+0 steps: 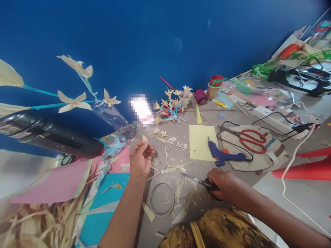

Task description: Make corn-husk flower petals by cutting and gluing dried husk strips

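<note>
Between the thumb and finger of my left hand (141, 156) is a small cream petal (144, 139), its tip pointing up. My right hand (224, 182) is closed round the handles of black scissors (198, 180), whose blades point left, low over the table. Cream scraps and strips (169, 168) lie between my hands, with a wire ring (162, 199) below them. A blue glue gun (224, 155) rests partly on a yellow sheet (199, 137), just above my right hand. Cream flowers with blue stems (173, 103) stand in a bunch farther back.
At the left are a clear bottle (110, 115) with flowers, a dark flask (51, 134), and pink and blue sheets (103, 206). Red-handled scissors (253, 140) lie on a cloth at the right, near a white power strip (274, 119) and cables. A blue wall (155, 44) rises behind.
</note>
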Demonstrator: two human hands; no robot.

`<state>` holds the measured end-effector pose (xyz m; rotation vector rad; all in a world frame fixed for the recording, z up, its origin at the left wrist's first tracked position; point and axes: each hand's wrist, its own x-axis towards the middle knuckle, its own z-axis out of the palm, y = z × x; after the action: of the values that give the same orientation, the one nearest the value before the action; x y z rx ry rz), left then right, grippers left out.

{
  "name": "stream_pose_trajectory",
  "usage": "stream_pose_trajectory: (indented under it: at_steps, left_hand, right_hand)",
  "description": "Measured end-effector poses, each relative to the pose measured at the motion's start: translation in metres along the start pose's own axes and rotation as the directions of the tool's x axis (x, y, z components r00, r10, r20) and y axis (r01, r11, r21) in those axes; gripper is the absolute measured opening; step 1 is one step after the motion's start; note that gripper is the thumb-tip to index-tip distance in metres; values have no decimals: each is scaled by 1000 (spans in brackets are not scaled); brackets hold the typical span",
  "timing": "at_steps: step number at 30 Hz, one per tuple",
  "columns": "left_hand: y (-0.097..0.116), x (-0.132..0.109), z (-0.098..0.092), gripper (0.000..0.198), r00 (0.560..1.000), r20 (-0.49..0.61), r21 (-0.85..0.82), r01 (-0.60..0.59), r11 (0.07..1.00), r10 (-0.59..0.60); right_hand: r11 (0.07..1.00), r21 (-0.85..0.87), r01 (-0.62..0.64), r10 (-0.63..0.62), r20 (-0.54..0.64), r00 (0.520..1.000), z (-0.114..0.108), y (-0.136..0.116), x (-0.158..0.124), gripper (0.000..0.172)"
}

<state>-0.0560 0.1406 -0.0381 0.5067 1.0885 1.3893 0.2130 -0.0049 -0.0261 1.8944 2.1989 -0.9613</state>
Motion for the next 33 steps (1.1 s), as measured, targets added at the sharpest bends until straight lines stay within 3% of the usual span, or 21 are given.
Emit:
stream_pose_trajectory:
  at_steps: [8, 13, 19, 28, 33]
  left_hand:
    - [2, 0, -2, 36, 1000, -23, -8, -20, 1000, 20]
    - [-1, 0, -3, 37, 1000, -24, 1, -21, 1000, 21]
    - [-2, 2, -4, 36, 999, -33, -6, -12, 1000, 12]
    - [11, 12, -10, 32, 996, -82, -61, -31, 998, 25]
    - [11, 12, -9, 30, 997, -77, -86, -20, 996, 13]
  right_hand:
    - [998, -49, 26, -25, 25, 999, 3, 5, 0, 10]
    - [998, 47, 31, -33, 35, 999, 5, 10, 3, 9]
    - [993, -112, 28, -28, 5, 1000, -4, -6, 1, 14]
    - [994, -43, 103, -101, 42, 994, 1, -5, 2, 14]
    - [981, -93, 172, -176, -42, 983, 8, 0, -3, 8]
